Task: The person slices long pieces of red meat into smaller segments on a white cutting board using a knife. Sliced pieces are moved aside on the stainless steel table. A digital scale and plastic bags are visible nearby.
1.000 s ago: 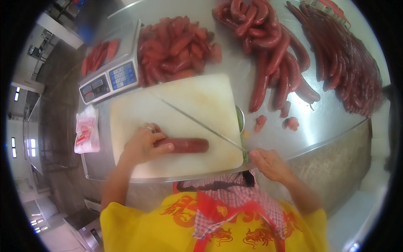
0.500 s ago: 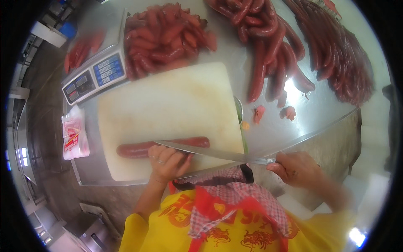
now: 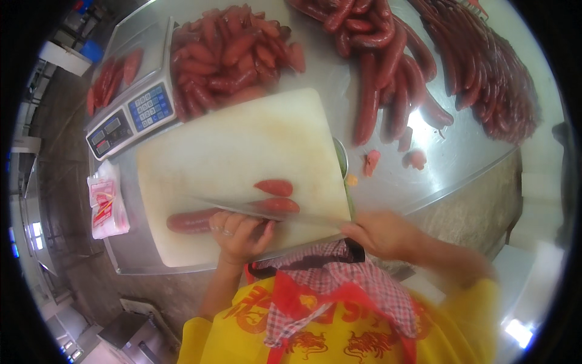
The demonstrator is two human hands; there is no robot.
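Note:
A thick red sausage (image 3: pixel 189 222) lies along the near part of a white cutting board (image 3: pixel 236 145). My left hand (image 3: pixel 239 235) presses on its middle from the near side, fingers bent over it. In my right hand (image 3: pixel 379 233) is the handle of a long knife (image 3: pixel 309 221), the fist closed round it. The blade, blurred toward its tip, crosses over the sausage just beyond my left fingers. One cut slanted piece (image 3: pixel 274 187) rests on the board beyond the blade. The sausage's right end (image 3: pixel 282 205) shows a pale cut face.
A digital scale (image 3: pixel 130 121) with sausage pieces on its pan stands at the far left, beside a heap of cut pieces (image 3: pixel 233 60). White plastic bags (image 3: pixel 108 203) lie left of the board. Long sausages (image 3: pixel 388 73) and thin links (image 3: pixel 479 73) are piled at the far right on the metal table (image 3: pixel 445 176).
A slanted piece has come off the sausage's right end and lies beyond it. My right hand has moved left with the knife. My left hand stays on the sausage.

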